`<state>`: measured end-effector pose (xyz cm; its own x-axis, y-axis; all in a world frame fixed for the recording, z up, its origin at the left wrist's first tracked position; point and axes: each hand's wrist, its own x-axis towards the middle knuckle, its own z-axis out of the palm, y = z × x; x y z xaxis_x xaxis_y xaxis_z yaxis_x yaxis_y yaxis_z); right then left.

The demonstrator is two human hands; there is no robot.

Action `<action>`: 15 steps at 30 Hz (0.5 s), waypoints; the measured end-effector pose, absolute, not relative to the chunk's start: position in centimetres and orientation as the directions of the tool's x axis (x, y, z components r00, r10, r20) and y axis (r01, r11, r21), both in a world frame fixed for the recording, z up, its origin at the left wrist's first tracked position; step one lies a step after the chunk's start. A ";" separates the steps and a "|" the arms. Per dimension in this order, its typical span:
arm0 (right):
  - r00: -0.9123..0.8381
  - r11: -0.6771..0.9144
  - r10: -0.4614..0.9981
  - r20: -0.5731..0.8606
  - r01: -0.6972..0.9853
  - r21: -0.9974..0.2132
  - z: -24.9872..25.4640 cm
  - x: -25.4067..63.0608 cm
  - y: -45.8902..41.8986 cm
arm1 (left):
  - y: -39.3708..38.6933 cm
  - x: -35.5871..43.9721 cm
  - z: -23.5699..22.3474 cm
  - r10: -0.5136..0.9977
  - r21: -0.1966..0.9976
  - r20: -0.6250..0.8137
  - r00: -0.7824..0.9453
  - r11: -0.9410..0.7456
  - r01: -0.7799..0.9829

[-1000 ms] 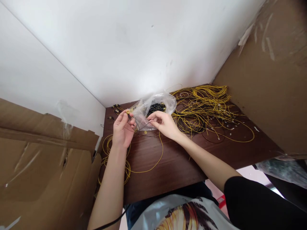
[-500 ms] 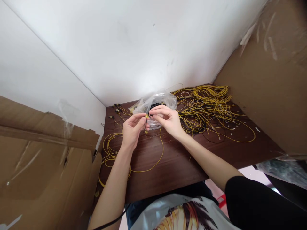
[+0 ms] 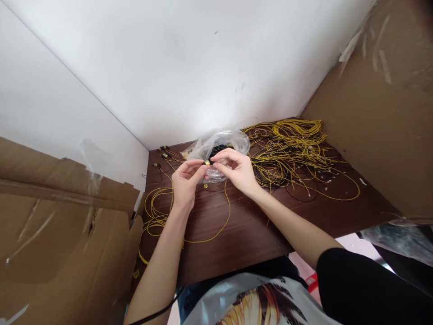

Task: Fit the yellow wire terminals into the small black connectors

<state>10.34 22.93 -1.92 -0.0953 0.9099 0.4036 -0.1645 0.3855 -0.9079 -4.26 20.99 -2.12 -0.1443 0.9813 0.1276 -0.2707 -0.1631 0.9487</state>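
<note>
Between the fingertips of both hands sits a small yellow-and-black connector (image 3: 207, 163). My left hand (image 3: 185, 183) pinches its left end between thumb and fingers. From the other side, the thumb and fingers of my right hand (image 3: 237, 170) close on its dark right end. Just behind the hands lies a clear plastic bag (image 3: 233, 137) with black parts (image 3: 219, 149) inside, partly covered by my fingers. A thin yellow wire (image 3: 230, 205) curves over the table below the hands; where its upper end leads is hidden.
Tangled yellow and black wires (image 3: 284, 153) spread over the brown table (image 3: 233, 253) at the right. Coiled yellow wire (image 3: 154, 212) and several connector ends (image 3: 164, 151) lie at the left. Cardboard (image 3: 67, 253) stands on both sides, with a white wall (image 3: 203, 67) behind.
The connector has turned slightly between my fingers, and more of its yellow side shows. My left fingers have curled a little; both hands stay in nearly the same place.
</note>
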 end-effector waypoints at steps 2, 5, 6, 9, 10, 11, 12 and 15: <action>-0.115 0.250 0.950 0.292 -0.285 -0.925 -1.9 10.3 22.9 | 21.1 -4.3 -2.2 0.976 0.946 0.148 -0.159 -0.186 -0.266; -0.221 -0.013 0.969 0.113 -0.499 -0.866 -1.8 10.3 23.1 | 21.1 -4.3 -2.4 0.972 0.942 0.166 -0.164 -0.205 -0.265; -0.262 -0.094 0.963 0.066 -0.553 -0.828 -1.8 10.4 23.2 | 21.1 -4.3 -2.4 0.973 0.941 0.170 -0.159 -0.208 -0.268; -0.365 -0.293 0.930 -0.050 -0.650 -0.702 -1.8 10.6 23.5 | 21.2 -4.2 -2.5 0.975 0.936 0.181 -0.131 -0.211 -0.280; -0.393 -0.347 0.916 -0.084 -0.668 -0.658 -1.8 10.7 23.6 | 21.2 -4.2 -2.5 0.975 0.936 0.183 -0.124 -0.212 -0.282; -0.415 -0.394 0.902 -0.116 -0.686 -0.611 -1.8 10.8 23.7 | 21.2 -4.2 -2.5 0.976 0.935 0.184 -0.120 -0.212 -0.284; -0.432 -0.435 0.890 -0.147 -0.705 -0.559 -1.8 10.8 23.7 | 21.2 -4.2 -2.5 0.976 0.935 0.185 -0.119 -0.212 -0.285; -0.466 -0.519 0.854 -0.229 -0.758 -0.395 -1.7 10.9 23.8 | 21.2 -4.2 -2.5 0.975 0.934 0.180 -0.129 -0.210 -0.287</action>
<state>10.95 23.80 -1.66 -0.4663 0.8544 -0.2293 -0.7575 -0.5195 -0.3953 -4.21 21.21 -2.51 -0.1286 0.9753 0.1798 -0.2875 -0.2102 0.9344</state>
